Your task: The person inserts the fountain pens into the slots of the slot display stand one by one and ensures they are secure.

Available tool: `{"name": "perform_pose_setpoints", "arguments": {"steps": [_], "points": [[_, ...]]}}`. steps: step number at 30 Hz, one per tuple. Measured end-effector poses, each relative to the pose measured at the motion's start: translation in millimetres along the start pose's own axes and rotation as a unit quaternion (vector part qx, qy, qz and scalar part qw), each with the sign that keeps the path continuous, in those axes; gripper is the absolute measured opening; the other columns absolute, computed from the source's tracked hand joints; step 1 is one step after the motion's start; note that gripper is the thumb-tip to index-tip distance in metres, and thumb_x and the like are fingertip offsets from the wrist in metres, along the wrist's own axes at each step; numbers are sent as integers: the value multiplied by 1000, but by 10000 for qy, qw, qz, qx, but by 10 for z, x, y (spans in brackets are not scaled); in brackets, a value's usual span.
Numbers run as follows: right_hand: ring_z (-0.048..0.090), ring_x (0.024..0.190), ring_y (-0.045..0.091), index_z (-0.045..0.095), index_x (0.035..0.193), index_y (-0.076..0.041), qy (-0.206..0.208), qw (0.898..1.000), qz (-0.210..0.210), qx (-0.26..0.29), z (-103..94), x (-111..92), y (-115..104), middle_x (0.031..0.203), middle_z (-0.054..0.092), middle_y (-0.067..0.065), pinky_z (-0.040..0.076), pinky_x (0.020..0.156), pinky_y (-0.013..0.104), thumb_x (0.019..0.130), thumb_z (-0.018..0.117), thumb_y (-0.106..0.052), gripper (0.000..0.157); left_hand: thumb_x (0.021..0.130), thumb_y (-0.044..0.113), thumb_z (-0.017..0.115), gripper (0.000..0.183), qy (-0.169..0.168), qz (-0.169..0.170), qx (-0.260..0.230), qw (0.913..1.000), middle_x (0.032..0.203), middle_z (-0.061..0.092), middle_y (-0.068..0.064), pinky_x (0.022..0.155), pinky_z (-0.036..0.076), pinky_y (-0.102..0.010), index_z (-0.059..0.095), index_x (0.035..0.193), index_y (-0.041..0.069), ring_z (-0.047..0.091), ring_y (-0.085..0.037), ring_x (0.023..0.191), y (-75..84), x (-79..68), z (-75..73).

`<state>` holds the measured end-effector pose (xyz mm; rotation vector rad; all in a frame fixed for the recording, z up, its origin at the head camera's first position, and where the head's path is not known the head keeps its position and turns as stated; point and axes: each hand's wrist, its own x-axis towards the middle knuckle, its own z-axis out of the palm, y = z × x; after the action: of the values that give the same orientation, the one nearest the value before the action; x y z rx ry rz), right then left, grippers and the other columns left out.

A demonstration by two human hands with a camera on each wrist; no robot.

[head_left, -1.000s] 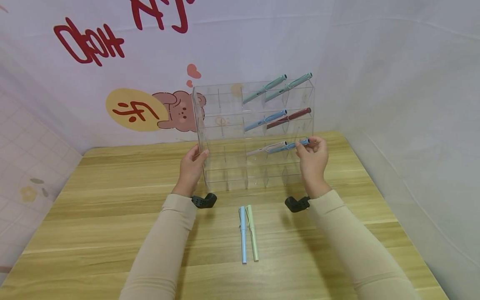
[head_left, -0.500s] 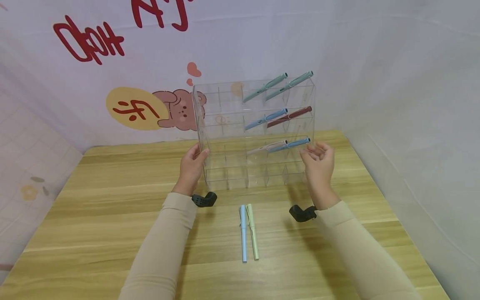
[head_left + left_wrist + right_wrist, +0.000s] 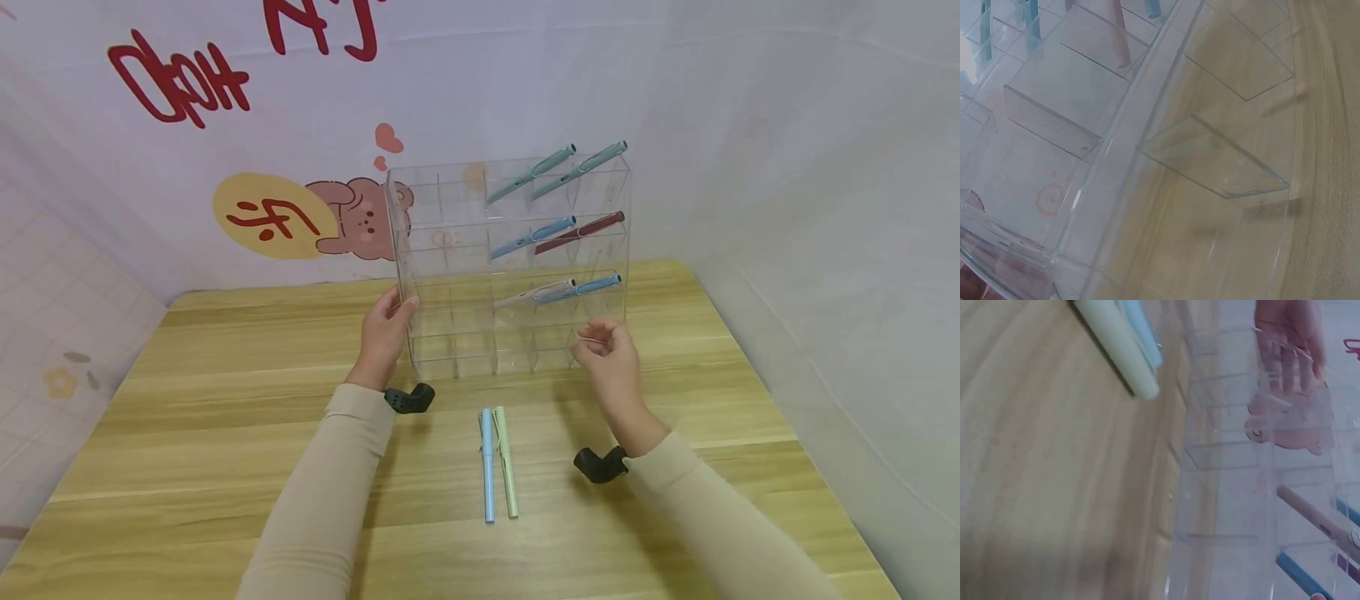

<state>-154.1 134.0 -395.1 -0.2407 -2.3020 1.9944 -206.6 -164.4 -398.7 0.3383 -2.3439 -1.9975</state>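
Note:
A clear acrylic pen rack [image 3: 453, 343] stands tilted back on the table, with several tiers of slots. My left hand [image 3: 385, 337] grips its left side, fingers behind and thumb in front; in the right wrist view those fingers [image 3: 1288, 362] show through the plastic. My right hand [image 3: 611, 358] has loosely bent fingers, holds nothing, and is in front of the rack's lower right corner. Right of centre, the rack holds two teal pens [image 3: 577, 172], a blue pen [image 3: 532, 237], a dark red pen [image 3: 579, 233], a pinkish-grey pen [image 3: 534, 295] and another blue pen [image 3: 588, 287].
On the wooden table [image 3: 225, 467] before the rack lie a light blue pen [image 3: 487, 467] and a pale green pen [image 3: 506, 467], side by side. A white printed cloth [image 3: 315, 108] hangs behind the table. Each wrist wears a black camera mount [image 3: 600, 465].
My right hand has let go of the blue pen in the lower filled tier, drawn back, then moved down and left. The left hand keeps its grip on the rack.

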Motion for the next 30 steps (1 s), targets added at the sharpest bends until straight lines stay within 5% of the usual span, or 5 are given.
{"name": "perform_pose_setpoints", "arguments": {"steps": [10,15,30], "points": [[59,106,31,48,127,5,-735,9942,16,-790,219,-95,200,122,56,23,49,79,22,85,59,2,43,98,40,54,54,-57,68,22,10000,144,48,-4,109,35,-46,43,147,20,44,-24,131,-18,-7,14],[59,105,31,50,126,3,-1017,9887,95,-1099,314,-136,267,120,59,21,51,83,34,85,62,0,43,98,41,53,55,-79,81,76,9999,145,47,-4,109,34,-47,41,147,21,43,-23,132,-5,-25,12],[60,100,29,56,119,4,-1810,9685,195,-1698,491,-282,381,112,61,17,52,80,37,80,68,-1,42,99,41,51,54,-166,139,242,9995,145,47,-5,109,34,-47,40,148,19,41,-24,134,4,-25,-5]]}}
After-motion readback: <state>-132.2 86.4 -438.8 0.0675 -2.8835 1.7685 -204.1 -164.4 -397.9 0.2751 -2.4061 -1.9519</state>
